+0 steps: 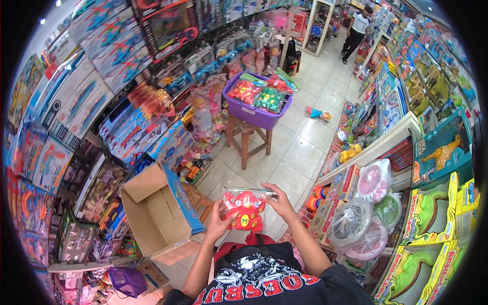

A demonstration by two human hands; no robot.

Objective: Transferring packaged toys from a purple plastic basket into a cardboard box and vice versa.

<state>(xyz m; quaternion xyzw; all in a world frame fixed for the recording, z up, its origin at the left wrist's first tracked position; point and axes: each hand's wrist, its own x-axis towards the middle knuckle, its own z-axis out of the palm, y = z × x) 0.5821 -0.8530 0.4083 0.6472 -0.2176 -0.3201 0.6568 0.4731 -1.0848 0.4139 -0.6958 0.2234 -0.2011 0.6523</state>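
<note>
A red toy with yellow round spots [246, 209], wrapped in a clear plastic bag, is in front of my body. My left hand [218, 221] grips its left side, thumb across the front. At the bag's upper right corner, the thumb and fingers of my right hand [280, 202] pinch the plastic. Beyond the toy, a purple plastic tub [255, 117] rests on a wooden stool [245, 143]. Red and green bagged toys [270, 100] fill the tub.
An open cardboard box [161, 218] stands left of me, close to another wooden stool [199, 201]. Shelves of boxed toys line both sides. Bagged round items [351, 223] are stacked at right. A small colourful toy [318, 113] lies on the tiled floor; a person [358, 31] is far down the aisle.
</note>
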